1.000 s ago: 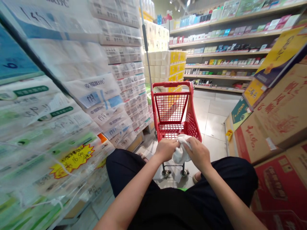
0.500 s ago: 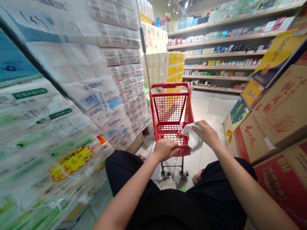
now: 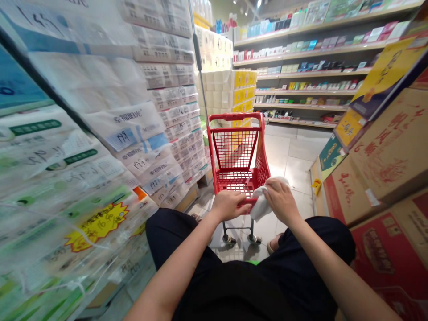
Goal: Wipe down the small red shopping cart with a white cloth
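Note:
A small red shopping cart [image 3: 236, 147] with a mesh basket and dark wheels stands on the floor between my knees. My left hand [image 3: 230, 205] is closed over the near rim of its basket, thumb on the near side. In my right hand [image 3: 281, 200] is a bunched white cloth [image 3: 261, 206], pressed against the near right corner of the basket. Part of the cloth sticks out behind my fingers, and it covers that corner. Through the mesh, the inside of the basket shows only its red grid and the floor below.
Tall stacks of wrapped tissue packs [image 3: 130, 147] rise close on my left, with a thin pole [image 3: 197, 51] beside them. Cardboard boxes [image 3: 391, 147] are piled on my right. Beyond the cart, tiled floor [image 3: 284, 142] leads to shelves of small goods [image 3: 307, 76].
My right hand has moved the cloth nearer and slightly down, from the basket's right side to its near right corner. My left hand stays on the near rim.

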Demonstrator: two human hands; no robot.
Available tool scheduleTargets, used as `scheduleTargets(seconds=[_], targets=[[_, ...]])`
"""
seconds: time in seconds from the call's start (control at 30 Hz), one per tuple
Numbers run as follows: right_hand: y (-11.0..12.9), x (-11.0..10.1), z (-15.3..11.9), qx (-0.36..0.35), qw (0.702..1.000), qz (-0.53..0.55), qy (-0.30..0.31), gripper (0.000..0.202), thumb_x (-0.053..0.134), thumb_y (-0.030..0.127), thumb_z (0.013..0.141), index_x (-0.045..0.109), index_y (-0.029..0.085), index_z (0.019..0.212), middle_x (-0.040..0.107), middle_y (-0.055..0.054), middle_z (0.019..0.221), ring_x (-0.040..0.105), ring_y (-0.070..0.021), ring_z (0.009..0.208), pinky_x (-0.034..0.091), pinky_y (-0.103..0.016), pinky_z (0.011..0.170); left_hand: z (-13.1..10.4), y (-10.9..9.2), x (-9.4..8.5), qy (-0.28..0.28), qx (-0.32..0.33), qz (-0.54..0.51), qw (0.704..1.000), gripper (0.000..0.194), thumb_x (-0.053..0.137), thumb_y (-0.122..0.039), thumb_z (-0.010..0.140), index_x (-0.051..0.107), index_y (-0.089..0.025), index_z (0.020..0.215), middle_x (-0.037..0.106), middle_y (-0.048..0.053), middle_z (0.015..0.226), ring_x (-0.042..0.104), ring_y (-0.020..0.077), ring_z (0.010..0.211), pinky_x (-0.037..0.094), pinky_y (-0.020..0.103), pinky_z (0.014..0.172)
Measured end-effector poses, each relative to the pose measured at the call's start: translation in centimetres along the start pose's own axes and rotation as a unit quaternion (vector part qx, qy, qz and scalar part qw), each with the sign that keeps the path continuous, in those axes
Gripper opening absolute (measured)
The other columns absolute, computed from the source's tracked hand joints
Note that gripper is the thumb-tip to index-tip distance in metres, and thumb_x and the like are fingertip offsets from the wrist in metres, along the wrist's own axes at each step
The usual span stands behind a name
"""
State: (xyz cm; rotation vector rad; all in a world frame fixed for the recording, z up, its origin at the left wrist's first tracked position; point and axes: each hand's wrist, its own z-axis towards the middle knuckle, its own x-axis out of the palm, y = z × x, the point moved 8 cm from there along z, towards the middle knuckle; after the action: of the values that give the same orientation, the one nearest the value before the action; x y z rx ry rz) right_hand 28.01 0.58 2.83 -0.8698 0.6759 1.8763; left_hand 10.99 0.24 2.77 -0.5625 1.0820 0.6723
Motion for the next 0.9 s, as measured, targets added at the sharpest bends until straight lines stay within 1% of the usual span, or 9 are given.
scheduleTargets(seconds=[0.1, 0.17, 0.3, 0.37, 0.43, 0.57, 0.7, 0.8, 0.9], targets=[[1.6, 0.2, -1.0, -0.013, 1.000, -0.014, -0.003, 0.028, 0.037, 0.030, 0.097, 0.060, 0.023, 0.110, 0.059, -0.011, 0.117, 0.040, -0.0277, 0.129, 0.031, -0.050, 0.109, 0.1, -0.2, -0.1, -0.002, -0.003, -0.003, 1.000, 0.036, 0.048, -0.055, 0.091, 0.063, -0.023, 0.086, 0.069, 0.002, 0.088, 0.064, 0.0176, 0.081, 0.040, 0.028, 0.067], [2.7, 0.3, -1.2, -0.020, 1.000, -0.024, -0.003, 0.027, 0.037, 0.030, 0.097, 0.059, 0.024, 0.111, 0.061, -0.010, 0.113, 0.044, -0.0269, 0.124, 0.028, -0.050, 0.111, 0.2, -0.3, -0.2, -0.005, -0.002, -0.001, 1.000, 0.032, 0.051, -0.052, 0.090, 0.062, -0.023, 0.086, 0.069, 0.002, 0.088, 0.063, 0.0175, 0.080, 0.040, 0.028, 0.067], [5.4, 1.0, -1.1, -0.036, 0.999, -0.022, 0.025, 0.029, 0.039, 0.028, 0.097, 0.057, 0.023, 0.119, 0.062, -0.009, 0.104, 0.052, -0.0254, 0.105, 0.035, -0.045, 0.102, 0.3, -0.8, 0.1, -0.002, 0.007, 0.008, 1.000, 0.016, 0.057, -0.038, 0.084, 0.059, -0.022, 0.085, 0.069, 0.000, 0.087, 0.063, 0.0180, 0.080, 0.042, 0.030, 0.068], [6.4, 1.2, -1.1, -0.033, 0.999, -0.026, 0.027, 0.030, 0.040, 0.028, 0.097, 0.056, 0.021, 0.120, 0.062, -0.011, 0.103, 0.052, -0.0258, 0.101, 0.037, -0.043, 0.096, 0.4, -0.9, 0.4, 0.004, 0.008, 0.014, 1.000, 0.014, 0.059, -0.034, 0.080, 0.057, -0.021, 0.082, 0.068, 0.001, 0.085, 0.063, 0.0187, 0.080, 0.042, 0.030, 0.068], [6.8, 1.3, -1.3, -0.025, 0.999, -0.033, 0.017, 0.030, 0.041, 0.029, 0.097, 0.055, 0.020, 0.121, 0.062, -0.011, 0.105, 0.052, -0.0262, 0.101, 0.036, -0.042, 0.095, 0.5, -0.9, 0.6, 0.007, 0.005, 0.015, 1.000, 0.014, 0.059, -0.033, 0.079, 0.056, -0.020, 0.081, 0.068, 0.002, 0.084, 0.063, 0.0191, 0.079, 0.043, 0.031, 0.068], [5.6, 1.2, -1.7, -0.033, 0.999, -0.028, 0.014, 0.030, 0.041, 0.033, 0.097, 0.056, 0.021, 0.121, 0.063, -0.010, 0.107, 0.052, -0.0253, 0.103, 0.035, -0.040, 0.097, 0.4, -0.9, 0.6, 0.008, 0.012, 0.001, 1.000, 0.013, 0.057, -0.034, 0.081, 0.055, -0.021, 0.081, 0.068, 0.001, 0.084, 0.063, 0.0188, 0.080, 0.043, 0.031, 0.069], [3.4, 0.9, -1.6, -0.072, 0.996, -0.015, 0.044, 0.028, 0.039, 0.039, 0.098, 0.061, 0.022, 0.105, 0.065, -0.008, 0.096, 0.055, -0.0230, 0.095, 0.038, -0.039, 0.093, -0.1, -1.0, 0.3, 0.009, 0.036, -0.012, 0.999, 0.013, 0.057, -0.034, 0.081, 0.059, -0.022, 0.088, 0.070, 0.000, 0.090, 0.064, 0.0186, 0.083, 0.044, 0.030, 0.071], [2.4, 0.9, -1.0, -0.112, 0.991, -0.006, 0.075, 0.031, 0.039, 0.042, 0.098, 0.062, 0.021, 0.092, 0.064, -0.007, 0.088, 0.056, -0.0220, 0.090, 0.041, -0.038, 0.091, -0.5, -0.5, 0.2, 0.014, 0.034, -0.008, 0.999, 0.013, 0.056, -0.034, 0.079, 0.060, -0.022, 0.085, 0.070, 0.001, 0.088, 0.064, 0.0180, 0.082, 0.043, 0.030, 0.071], [2.1, 1.0, -0.2, -0.149, 0.985, 0.012, 0.084, 0.031, 0.038, 0.041, 0.098, 0.062, 0.022, 0.092, 0.066, -0.007, 0.093, 0.057, -0.0215, 0.095, 0.040, -0.040, 0.096, -1.1, 0.5, 0.1, 0.019, 0.034, -0.002, 0.999, 0.011, 0.055, -0.032, 0.078, 0.060, -0.023, 0.082, 0.069, 0.000, 0.086, 0.063, 0.0172, 0.080, 0.043, 0.029, 0.071]])
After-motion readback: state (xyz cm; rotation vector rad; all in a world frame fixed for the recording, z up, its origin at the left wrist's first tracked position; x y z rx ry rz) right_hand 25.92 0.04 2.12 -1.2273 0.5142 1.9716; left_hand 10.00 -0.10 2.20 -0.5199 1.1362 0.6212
